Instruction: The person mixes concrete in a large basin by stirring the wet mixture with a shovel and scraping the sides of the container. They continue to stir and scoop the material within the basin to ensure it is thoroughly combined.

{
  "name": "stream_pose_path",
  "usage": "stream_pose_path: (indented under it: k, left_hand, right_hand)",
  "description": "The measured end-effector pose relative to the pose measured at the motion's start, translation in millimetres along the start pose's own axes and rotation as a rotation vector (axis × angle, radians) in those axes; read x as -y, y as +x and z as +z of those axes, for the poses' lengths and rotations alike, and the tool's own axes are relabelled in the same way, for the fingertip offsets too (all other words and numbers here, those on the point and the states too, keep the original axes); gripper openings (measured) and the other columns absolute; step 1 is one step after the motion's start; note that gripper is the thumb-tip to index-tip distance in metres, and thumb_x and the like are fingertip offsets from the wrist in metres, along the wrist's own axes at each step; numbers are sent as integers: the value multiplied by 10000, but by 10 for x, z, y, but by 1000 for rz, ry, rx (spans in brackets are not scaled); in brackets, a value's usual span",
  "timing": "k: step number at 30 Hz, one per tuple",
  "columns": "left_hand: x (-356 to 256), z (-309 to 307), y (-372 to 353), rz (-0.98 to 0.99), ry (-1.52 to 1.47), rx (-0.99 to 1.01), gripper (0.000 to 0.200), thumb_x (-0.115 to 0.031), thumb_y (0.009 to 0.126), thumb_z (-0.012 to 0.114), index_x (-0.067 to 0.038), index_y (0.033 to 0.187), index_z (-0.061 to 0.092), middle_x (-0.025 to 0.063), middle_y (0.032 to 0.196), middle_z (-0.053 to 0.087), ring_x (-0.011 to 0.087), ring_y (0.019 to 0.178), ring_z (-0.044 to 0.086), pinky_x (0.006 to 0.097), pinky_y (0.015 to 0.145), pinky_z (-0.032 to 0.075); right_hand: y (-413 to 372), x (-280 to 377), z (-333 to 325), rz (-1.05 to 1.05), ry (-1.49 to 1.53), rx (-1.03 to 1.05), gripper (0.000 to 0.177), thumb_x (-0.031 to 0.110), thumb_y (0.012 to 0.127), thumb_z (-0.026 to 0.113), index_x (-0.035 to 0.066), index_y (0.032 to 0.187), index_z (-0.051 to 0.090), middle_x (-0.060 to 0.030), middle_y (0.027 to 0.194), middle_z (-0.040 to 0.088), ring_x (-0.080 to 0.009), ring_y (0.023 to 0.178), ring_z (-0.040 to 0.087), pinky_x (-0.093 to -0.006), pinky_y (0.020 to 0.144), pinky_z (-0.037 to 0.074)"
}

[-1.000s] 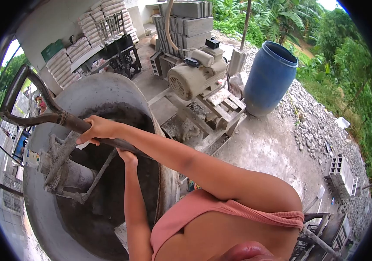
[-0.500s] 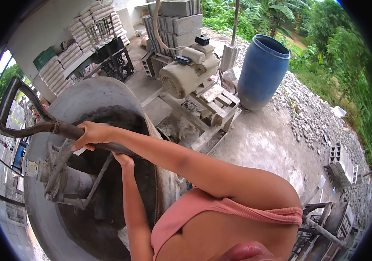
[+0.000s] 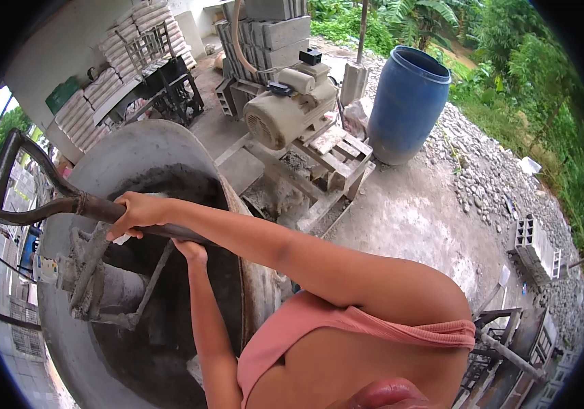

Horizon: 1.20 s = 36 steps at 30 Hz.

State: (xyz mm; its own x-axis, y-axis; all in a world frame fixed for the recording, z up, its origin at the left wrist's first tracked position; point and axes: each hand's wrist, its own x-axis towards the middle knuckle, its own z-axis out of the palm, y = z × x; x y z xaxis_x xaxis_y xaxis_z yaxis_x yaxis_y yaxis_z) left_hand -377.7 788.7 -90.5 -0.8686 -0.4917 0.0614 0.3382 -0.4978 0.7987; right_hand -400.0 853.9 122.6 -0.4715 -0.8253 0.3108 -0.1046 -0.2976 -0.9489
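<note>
A shovel with a dark D-shaped grip reaches across the upper left, over a round metal mixing drum. My right hand is closed around its shaft just below the forked grip. Farther along, my left hand holds the same shaft from beneath, its fingers partly hidden behind the shaft. The rest of the shaft runs behind my right forearm, and the blade is out of sight. Inside the drum, cement-caked mixing paddles stand below my hands, above a dark, wet-looking bottom.
Beside the drum is a dusty motor on a wooden frame. A blue barrel stands to its right, near gravel. Concrete blocks and stacked bags are behind. More hollow blocks lie at right.
The shovel grip and both hands have shifted slightly left in the view. The background has shifted slightly left and up. Both hands keep their hold on the shaft.
</note>
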Motion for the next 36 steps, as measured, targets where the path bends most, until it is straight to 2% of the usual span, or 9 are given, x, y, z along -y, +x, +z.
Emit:
stream_pose_path:
  k: [12,18,20,30,33,36]
  left_hand:
    - [2,7,-8,-5,7,0,455,-447,941,340,-111,1238,420,37,1217,484,209,1137,464,370,967,377]
    - [52,-58,33,0,-19,41,412,-405,948,348,-113,1227,429,39,1205,489,199,1130,467,366,967,379]
    - [72,-51,31,35,31,36,452,-421,940,337,-101,1247,425,50,1223,492,226,1134,485,381,963,397]
    - [93,-73,53,9,-2,-2,437,-412,941,337,-111,1245,421,48,1210,496,223,1128,486,385,964,400]
    - [85,-77,54,-8,-16,-15,435,-410,941,337,-110,1244,422,49,1209,497,223,1127,486,386,965,398]
    - [70,-51,27,-11,-14,13,440,-412,941,335,-109,1248,420,50,1213,495,221,1129,485,385,966,396]
  right_hand:
    - [-43,37,-21,8,9,2,279,275,655,753,51,666,587,-17,484,528,-100,469,496,-246,505,359]
    - [-55,43,-27,6,14,17,279,273,653,755,49,680,592,-18,482,523,-100,468,498,-246,499,353]
    - [-60,35,-25,-13,30,21,285,282,656,752,48,681,591,-16,480,519,-100,467,494,-248,498,352]
    - [-76,59,-29,-17,-20,13,306,308,660,748,49,670,584,-19,474,513,-108,466,497,-254,503,356]
    - [-60,40,-28,0,-23,16,308,297,659,755,49,679,573,-19,476,513,-108,457,496,-253,501,360]
    - [-22,-13,-18,-47,54,13,277,222,653,769,52,607,555,-27,475,516,-112,422,498,-261,444,393]
